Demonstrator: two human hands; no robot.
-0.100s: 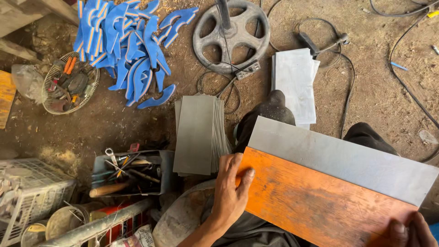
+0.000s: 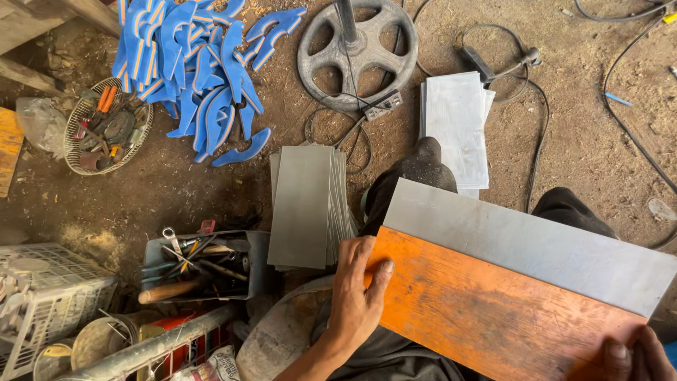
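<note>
**A:** Start at the fingers. What are they doing?

**B:** The left hand [image 2: 356, 296] has its fingers pressed together and closed over the near-left end of the orange board [image 2: 486, 310], thumb lying on top of the orange face. The right hand [image 2: 631, 360] is only partly in view at the bottom edge; its fingertips curl onto the board's opposite end, gripping it there.

**A:** And the board itself?

**B:** It lies slanted across the person's lap, over dark trousers. A grey metal sheet [image 2: 536, 243] sits just beyond the orange board, touching its far long edge and running parallel to it. Whether it lies under the board I cannot tell.

**A:** What lies around the board?

**B:** Just left of the board's far-left corner, a stack of grey sheets [image 2: 305, 204] rests on the dirt floor, fanned slightly. Beyond the board, a pale stack of plates [image 2: 457, 127] lies flat, with a black shoe [image 2: 423, 166] between it and the board. Left of the left hand stands an open toolbox [image 2: 201, 264] crammed with hand tools. Well beyond the board are a spoked metal wheel [image 2: 356, 49], a heap of blue curved pieces [image 2: 201, 63] and a round wire basket [image 2: 106, 134] of odds and ends. A white plastic crate [image 2: 46, 293] sits far left of the board.
</note>
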